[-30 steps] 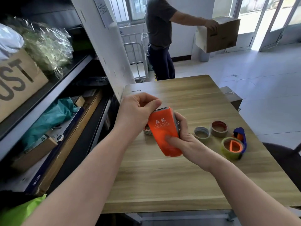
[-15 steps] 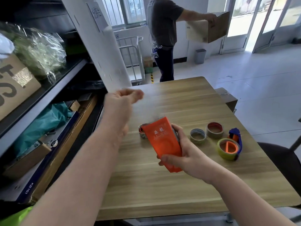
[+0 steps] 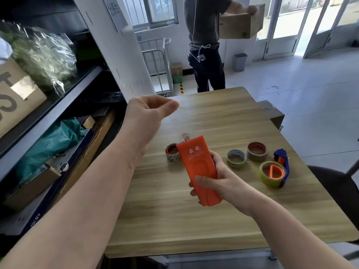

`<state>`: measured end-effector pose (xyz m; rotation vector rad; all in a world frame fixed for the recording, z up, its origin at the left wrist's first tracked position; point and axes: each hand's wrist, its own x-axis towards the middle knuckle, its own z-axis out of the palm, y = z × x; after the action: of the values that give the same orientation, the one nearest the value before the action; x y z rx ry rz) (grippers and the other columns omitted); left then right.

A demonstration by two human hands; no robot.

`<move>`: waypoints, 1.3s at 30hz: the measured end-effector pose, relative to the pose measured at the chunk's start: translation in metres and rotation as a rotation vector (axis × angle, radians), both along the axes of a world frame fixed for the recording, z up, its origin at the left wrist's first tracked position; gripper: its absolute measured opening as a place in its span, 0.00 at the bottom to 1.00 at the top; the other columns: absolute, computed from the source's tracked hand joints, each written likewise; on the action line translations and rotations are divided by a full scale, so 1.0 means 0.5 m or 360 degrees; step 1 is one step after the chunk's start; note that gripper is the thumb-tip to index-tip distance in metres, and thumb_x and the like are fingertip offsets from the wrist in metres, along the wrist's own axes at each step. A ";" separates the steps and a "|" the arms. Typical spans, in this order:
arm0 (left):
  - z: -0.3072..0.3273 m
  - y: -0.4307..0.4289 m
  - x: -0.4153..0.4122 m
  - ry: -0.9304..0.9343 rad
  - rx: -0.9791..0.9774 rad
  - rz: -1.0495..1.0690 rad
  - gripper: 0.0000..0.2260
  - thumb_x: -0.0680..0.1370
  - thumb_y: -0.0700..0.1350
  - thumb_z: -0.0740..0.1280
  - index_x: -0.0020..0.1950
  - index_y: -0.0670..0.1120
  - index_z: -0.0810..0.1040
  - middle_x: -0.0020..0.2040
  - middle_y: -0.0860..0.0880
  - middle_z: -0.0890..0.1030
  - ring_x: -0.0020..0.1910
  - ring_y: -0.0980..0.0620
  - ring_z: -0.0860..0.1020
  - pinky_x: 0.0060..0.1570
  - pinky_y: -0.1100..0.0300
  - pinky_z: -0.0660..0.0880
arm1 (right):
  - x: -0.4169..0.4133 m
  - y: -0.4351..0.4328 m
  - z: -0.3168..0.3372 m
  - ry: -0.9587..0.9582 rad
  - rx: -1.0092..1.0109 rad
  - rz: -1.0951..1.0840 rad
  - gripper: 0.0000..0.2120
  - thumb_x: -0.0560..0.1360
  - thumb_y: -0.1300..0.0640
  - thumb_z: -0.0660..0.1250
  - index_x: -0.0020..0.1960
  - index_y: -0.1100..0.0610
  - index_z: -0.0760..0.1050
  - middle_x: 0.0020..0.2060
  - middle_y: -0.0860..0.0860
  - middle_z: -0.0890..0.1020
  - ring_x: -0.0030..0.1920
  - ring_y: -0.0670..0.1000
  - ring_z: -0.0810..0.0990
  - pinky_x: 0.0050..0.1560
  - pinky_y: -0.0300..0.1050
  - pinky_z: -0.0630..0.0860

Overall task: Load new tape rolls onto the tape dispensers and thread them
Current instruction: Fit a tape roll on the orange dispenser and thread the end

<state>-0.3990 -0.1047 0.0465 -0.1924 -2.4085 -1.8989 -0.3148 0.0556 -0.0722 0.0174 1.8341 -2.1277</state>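
Observation:
My right hand [image 3: 217,183] grips an orange tape dispenser [image 3: 198,167] by its lower end, upright above the wooden table [image 3: 194,220]. My left hand [image 3: 149,111] is raised up and to the left of it, thumb and forefinger pinched. A faint clear strip of tape seems to stretch from the dispenser's mouth to that pinch. On the table lie three loose rolls: one [image 3: 172,152] partly behind the dispenser, one [image 3: 236,158] to its right, and one [image 3: 256,151] further right. A blue dispenser [image 3: 282,158] holds a yellow-green roll [image 3: 272,174].
Dark shelving [image 3: 58,105] with boxes and plastic bags runs along the left. Beyond the table's far end a person [image 3: 206,45] carries a cardboard box [image 3: 240,22], with a metal cart [image 3: 159,61] nearby. A box [image 3: 272,113] sits off the table's right edge, near a dark chair [image 3: 334,189].
My left hand left the top of the orange dispenser and rose up and to the left with its fingers pinched. My right hand lowered the dispenser slightly. The person turned with the box.

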 end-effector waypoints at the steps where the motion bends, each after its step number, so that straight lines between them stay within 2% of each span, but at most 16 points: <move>1: -0.006 0.003 0.008 0.0121 -0.0106 -0.0107 0.02 0.71 0.44 0.76 0.41 0.50 0.85 0.43 0.52 0.85 0.47 0.57 0.81 0.59 0.53 0.76 | -0.005 0.002 0.003 -0.0027 -0.0042 -0.0049 0.35 0.76 0.64 0.69 0.74 0.46 0.55 0.50 0.61 0.83 0.45 0.60 0.85 0.41 0.50 0.82; 5: -0.066 0.023 0.036 0.0503 -0.0646 -0.0369 0.06 0.69 0.48 0.78 0.39 0.59 0.85 0.44 0.57 0.77 0.52 0.55 0.75 0.53 0.62 0.71 | -0.037 0.007 0.030 -0.0141 -0.0234 -0.0161 0.28 0.76 0.65 0.67 0.71 0.51 0.61 0.51 0.61 0.82 0.43 0.58 0.85 0.41 0.55 0.83; 8: -0.107 0.025 0.036 0.0811 -0.0828 -0.0318 0.04 0.71 0.50 0.75 0.45 0.57 0.86 0.41 0.58 0.75 0.50 0.54 0.72 0.50 0.69 0.68 | -0.056 0.021 0.053 -0.0207 -0.0507 -0.0136 0.26 0.74 0.67 0.66 0.69 0.56 0.65 0.51 0.62 0.82 0.45 0.60 0.84 0.44 0.61 0.81; 11: -0.131 0.016 0.022 0.1212 -0.0945 -0.0355 0.08 0.74 0.52 0.70 0.49 0.54 0.87 0.41 0.56 0.76 0.47 0.50 0.72 0.46 0.56 0.74 | -0.059 0.036 0.072 -0.0239 -0.0799 0.0074 0.24 0.69 0.60 0.65 0.64 0.60 0.73 0.50 0.61 0.82 0.47 0.61 0.83 0.50 0.64 0.79; 14: -0.141 0.010 0.015 0.1548 -0.1041 -0.0335 0.08 0.77 0.48 0.69 0.50 0.50 0.87 0.42 0.50 0.80 0.46 0.46 0.73 0.44 0.47 0.75 | -0.063 0.028 0.074 -0.0244 -0.0745 0.0048 0.23 0.73 0.48 0.65 0.64 0.59 0.75 0.48 0.59 0.83 0.45 0.58 0.84 0.46 0.58 0.81; 17: -0.140 0.004 0.007 0.1896 -0.1275 -0.0306 0.07 0.77 0.44 0.69 0.49 0.47 0.87 0.41 0.48 0.81 0.47 0.46 0.73 0.54 0.44 0.74 | -0.070 0.013 0.067 -0.0219 -0.0664 -0.0141 0.23 0.76 0.50 0.65 0.68 0.60 0.71 0.51 0.60 0.83 0.43 0.58 0.85 0.42 0.54 0.83; 19: -0.137 -0.003 0.001 0.1999 -0.1341 -0.0292 0.06 0.76 0.43 0.71 0.49 0.47 0.87 0.41 0.49 0.82 0.47 0.48 0.75 0.61 0.43 0.72 | -0.070 0.007 0.066 -0.0192 -0.0638 -0.0204 0.20 0.79 0.51 0.62 0.69 0.59 0.70 0.53 0.61 0.83 0.44 0.59 0.85 0.42 0.55 0.83; 21: -0.137 -0.005 0.011 0.1879 -0.1174 -0.0256 0.07 0.76 0.45 0.72 0.52 0.50 0.86 0.41 0.53 0.84 0.45 0.50 0.78 0.63 0.44 0.72 | -0.072 0.004 0.068 -0.0161 -0.0577 -0.0231 0.19 0.80 0.50 0.61 0.68 0.57 0.69 0.54 0.61 0.83 0.45 0.60 0.85 0.43 0.59 0.83; 23: -0.127 -0.001 0.035 0.1344 -0.0749 -0.0151 0.11 0.75 0.49 0.72 0.58 0.55 0.82 0.41 0.59 0.83 0.43 0.56 0.80 0.60 0.55 0.74 | -0.076 0.007 0.072 -0.0116 -0.0518 -0.0265 0.20 0.80 0.49 0.61 0.69 0.55 0.66 0.53 0.61 0.84 0.46 0.61 0.85 0.45 0.62 0.82; 25: -0.110 0.005 0.046 0.0721 -0.0380 -0.0032 0.11 0.73 0.53 0.72 0.54 0.59 0.79 0.37 0.60 0.82 0.41 0.58 0.81 0.49 0.62 0.77 | -0.081 0.013 0.072 -0.0066 -0.0420 -0.0261 0.23 0.78 0.46 0.62 0.70 0.52 0.63 0.53 0.60 0.84 0.48 0.61 0.85 0.51 0.64 0.80; 27: -0.092 0.013 0.037 0.0294 -0.0235 0.0019 0.07 0.72 0.54 0.73 0.47 0.55 0.81 0.38 0.56 0.83 0.40 0.54 0.81 0.45 0.57 0.80 | -0.085 0.016 0.069 -0.0039 -0.0329 -0.0237 0.28 0.74 0.43 0.64 0.71 0.47 0.61 0.57 0.59 0.82 0.51 0.60 0.84 0.56 0.65 0.78; 29: -0.080 0.019 0.026 -0.0009 -0.0126 -0.0023 0.09 0.72 0.54 0.74 0.46 0.49 0.82 0.41 0.53 0.84 0.40 0.58 0.81 0.43 0.64 0.79 | -0.086 0.015 0.065 -0.0022 -0.0295 -0.0215 0.31 0.72 0.41 0.65 0.72 0.45 0.59 0.58 0.58 0.82 0.52 0.60 0.84 0.56 0.66 0.77; 30: -0.077 0.022 0.022 -0.0109 -0.0067 -0.0038 0.11 0.72 0.53 0.74 0.47 0.47 0.82 0.41 0.52 0.84 0.37 0.63 0.80 0.39 0.69 0.77 | -0.086 0.013 0.064 -0.0010 -0.0278 -0.0211 0.33 0.72 0.41 0.65 0.73 0.44 0.58 0.58 0.58 0.82 0.53 0.60 0.84 0.56 0.66 0.77; 32: -0.075 0.030 0.020 -0.0249 0.0013 -0.0061 0.13 0.71 0.51 0.75 0.47 0.43 0.82 0.40 0.51 0.83 0.30 0.67 0.77 0.32 0.72 0.74 | -0.087 0.011 0.059 0.0012 -0.0244 -0.0212 0.36 0.70 0.39 0.65 0.74 0.43 0.56 0.59 0.57 0.81 0.54 0.60 0.84 0.57 0.66 0.77; 37: -0.068 0.045 0.019 -0.0489 0.0053 -0.0127 0.06 0.73 0.44 0.75 0.43 0.43 0.80 0.31 0.54 0.81 0.23 0.66 0.75 0.24 0.72 0.71 | -0.091 0.019 0.050 0.0038 -0.0210 -0.0226 0.39 0.69 0.38 0.65 0.75 0.43 0.53 0.63 0.56 0.79 0.58 0.59 0.82 0.58 0.65 0.77; 39: -0.067 0.048 0.016 -0.0492 0.0054 -0.0118 0.05 0.75 0.44 0.73 0.44 0.44 0.79 0.33 0.54 0.82 0.24 0.65 0.75 0.25 0.71 0.72 | -0.093 0.023 0.048 0.0039 -0.0196 -0.0243 0.41 0.68 0.37 0.66 0.76 0.41 0.52 0.64 0.57 0.77 0.59 0.60 0.80 0.58 0.66 0.76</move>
<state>-0.3908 -0.0809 0.0129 0.0168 -2.5876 -2.1421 -0.3616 0.0673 -0.0481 0.1061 1.7627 -2.3516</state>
